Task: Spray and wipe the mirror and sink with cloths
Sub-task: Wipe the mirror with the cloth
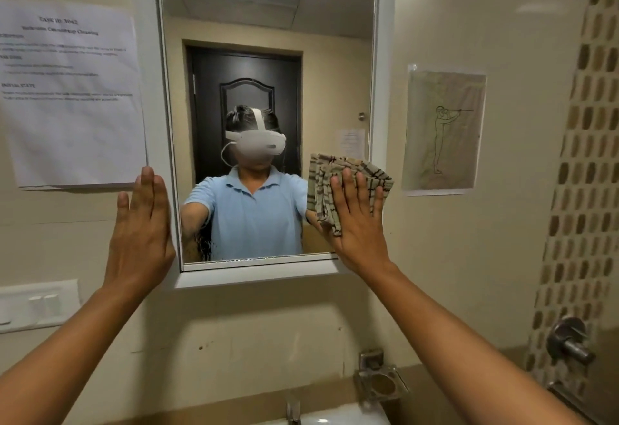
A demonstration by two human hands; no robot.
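The mirror (268,116) fills the upper middle of the frame, set in a white frame on a beige wall, and both arms reach up to it from the lower corners. The right hand (356,220), right of centre, lies flat with fingers straight and slightly spread, pressing a folded striped cloth (341,177) against the glass near the mirror's lower right corner; the cloth spills out above and to the left of the fingers and overlaps the white frame, which suggests the wipe is working along the right edge. A flat palm makes sense here, since it spreads pressure across the cloth and keeps it from bunching. The left hand (140,227), left of centre, is also open, fingers straight and close together, laid against the left side of the frame and the wall just beside it, holding nothing; it looks like a brace to steady the body or the cabinet while the other hand rubs. Streaky marks show low on the glass at its bottom left, so that part probably needs wiping. The sink (335,416) shows only as a white rim at the bottom edge, with a tap (293,411) above it. No spray bottle is in view.
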